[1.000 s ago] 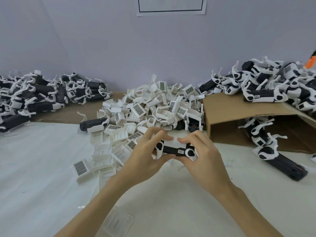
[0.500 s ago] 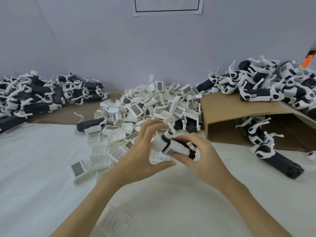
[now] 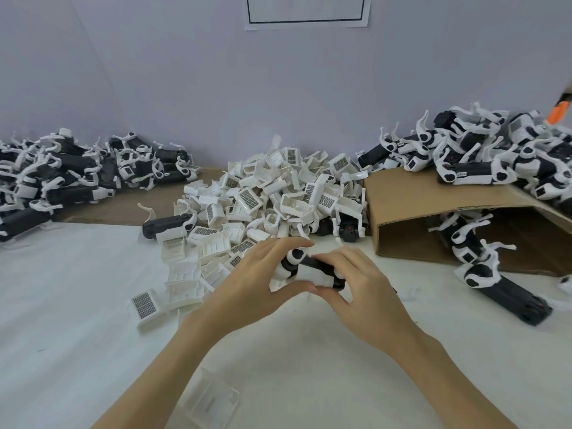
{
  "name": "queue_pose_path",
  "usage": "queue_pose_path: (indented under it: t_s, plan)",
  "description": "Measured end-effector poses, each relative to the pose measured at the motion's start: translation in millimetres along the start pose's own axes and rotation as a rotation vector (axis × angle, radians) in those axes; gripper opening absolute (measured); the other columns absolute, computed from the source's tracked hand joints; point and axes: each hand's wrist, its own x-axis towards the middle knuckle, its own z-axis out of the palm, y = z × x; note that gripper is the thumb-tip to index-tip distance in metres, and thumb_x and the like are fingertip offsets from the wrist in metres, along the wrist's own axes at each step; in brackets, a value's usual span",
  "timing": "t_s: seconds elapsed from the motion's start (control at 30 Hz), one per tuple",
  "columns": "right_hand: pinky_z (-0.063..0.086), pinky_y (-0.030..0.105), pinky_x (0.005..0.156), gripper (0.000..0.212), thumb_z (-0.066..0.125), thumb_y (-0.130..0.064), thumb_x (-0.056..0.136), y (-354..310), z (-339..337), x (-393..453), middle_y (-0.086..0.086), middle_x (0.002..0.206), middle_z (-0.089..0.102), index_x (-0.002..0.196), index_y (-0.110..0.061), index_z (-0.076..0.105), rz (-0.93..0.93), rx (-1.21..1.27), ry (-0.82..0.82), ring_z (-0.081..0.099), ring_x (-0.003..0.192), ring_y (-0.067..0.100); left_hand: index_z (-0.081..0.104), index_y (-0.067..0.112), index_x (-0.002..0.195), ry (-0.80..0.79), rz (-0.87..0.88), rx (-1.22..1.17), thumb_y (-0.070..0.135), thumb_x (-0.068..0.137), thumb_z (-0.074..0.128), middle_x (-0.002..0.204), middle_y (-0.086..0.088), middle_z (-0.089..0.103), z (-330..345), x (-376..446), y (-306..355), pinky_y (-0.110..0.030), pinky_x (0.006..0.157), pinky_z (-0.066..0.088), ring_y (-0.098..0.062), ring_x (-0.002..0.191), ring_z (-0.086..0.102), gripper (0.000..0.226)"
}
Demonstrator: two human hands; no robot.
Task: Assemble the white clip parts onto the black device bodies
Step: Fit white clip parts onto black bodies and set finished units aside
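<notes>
Both hands hold one black device body (image 3: 305,269) with white parts on it, just above the white table in front of me. My left hand (image 3: 257,280) grips its left end, fingers over the top and thumb underneath. My right hand (image 3: 359,283) grips the right end, fingers curled over it. A white clip part sits against the body between my palms; how far it is seated is hidden by my fingers. Behind the hands lies a heap of loose white clip parts (image 3: 272,196).
Piles of black-and-white devices lie at the left (image 3: 62,178) and on a cardboard box (image 3: 402,205) at the right. Another black device (image 3: 507,292) lies on the table to the right, one (image 3: 167,226) at the heap's left edge. A clear plastic tray (image 3: 210,400) lies near me.
The device has been turned in my hands from lying flat with its label up to tilted, white part now facing me. Both hands shifted slightly and kept their grip.
</notes>
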Motion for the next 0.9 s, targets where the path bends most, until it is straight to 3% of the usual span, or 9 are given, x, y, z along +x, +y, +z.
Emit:
queue_pose_path:
  t_s: [0.1,0.2,0.3,0.43,0.57,0.63,0.77,0.9]
  plan:
    - [0.051,0.039,0.086,0.035,0.073,-0.036,0.096,-3.4,0.4,0.9,-0.006,0.107,0.066,0.123,-0.015,0.070,0.020,0.050,0.002,0.060,0.100,0.019,0.059,0.029,0.137,0.039,-0.002,-0.029,0.048,0.096,0.070,0.123,0.028,0.059,-1.9,2.6,1.2,-0.010,0.101,0.038,0.011,0.117,0.052,0.046]
    - [0.051,0.038,0.086,0.034,0.070,-0.040,0.096,-4.9,-1.3,2.0,-0.011,0.106,0.065,0.121,-0.018,0.070,0.033,0.116,0.014,0.060,0.102,0.015,0.066,0.025,0.130,0.078,0.019,-0.015,0.036,0.096,0.077,0.116,0.031,0.060,-3.0,3.8,4.1,-0.012,0.094,0.042,0.004,0.111,0.057,0.037]
    - [0.050,0.034,0.087,0.034,0.066,-0.044,0.096,-3.6,-2.7,2.7,-0.016,0.105,0.063,0.121,-0.021,0.070,0.049,0.178,0.010,0.059,0.103,0.009,0.064,0.036,0.132,0.087,-0.017,-0.048,0.047,0.094,0.077,0.116,0.032,0.064,-5.5,3.5,4.5,-0.014,0.094,0.045,0.003,0.112,0.059,0.041]
    - [0.050,0.028,0.082,0.023,0.066,-0.036,0.100,-4.0,2.4,1.2,-0.012,0.100,0.065,0.119,-0.024,0.069,0.127,0.348,0.024,0.062,0.096,0.017,0.049,0.052,0.140,0.029,-0.162,-0.117,0.063,0.084,0.075,0.123,0.029,0.064,-9.1,3.7,1.5,-0.017,0.098,0.042,-0.006,0.121,0.058,0.063]
    - [0.049,0.017,0.078,0.020,0.068,-0.044,0.097,-5.2,4.4,-1.4,-0.010,0.097,0.069,0.116,-0.038,0.065,0.215,0.493,-0.080,0.066,0.091,0.017,0.054,0.052,0.133,0.060,-0.178,-0.136,0.064,0.088,0.074,0.124,0.033,0.061,-5.8,1.7,-0.3,-0.010,0.097,0.034,-0.003,0.122,0.052,0.050]
    - [0.049,0.014,0.078,0.023,0.073,-0.043,0.092,-5.0,5.1,-2.7,-0.014,0.097,0.071,0.113,-0.043,0.064,0.262,0.512,-0.134,0.066,0.091,0.013,0.058,0.046,0.132,0.049,-0.197,-0.170,0.058,0.088,0.076,0.122,0.028,0.064,-2.2,1.8,1.0,-0.018,0.101,0.037,-0.007,0.121,0.052,0.048]
    - [0.050,0.014,0.072,0.022,0.080,-0.027,0.092,-6.8,3.7,-1.2,-0.012,0.092,0.073,0.107,-0.034,0.066,0.317,0.564,-0.154,0.069,0.082,0.014,0.061,0.036,0.133,0.027,-0.204,-0.236,0.049,0.091,0.077,0.121,0.021,0.067,-2.7,1.7,5.4,-0.044,0.106,0.045,-0.016,0.120,0.057,0.046]
    - [0.049,0.016,0.073,0.022,0.079,-0.028,0.091,-4.3,-6.3,1.3,-0.009,0.094,0.073,0.108,-0.034,0.067,0.292,0.571,-0.152,0.068,0.082,0.018,0.062,0.041,0.130,0.059,-0.187,-0.268,0.055,0.090,0.076,0.122,0.021,0.068,-3.1,3.2,8.6,-0.045,0.105,0.047,-0.019,0.120,0.059,0.045]
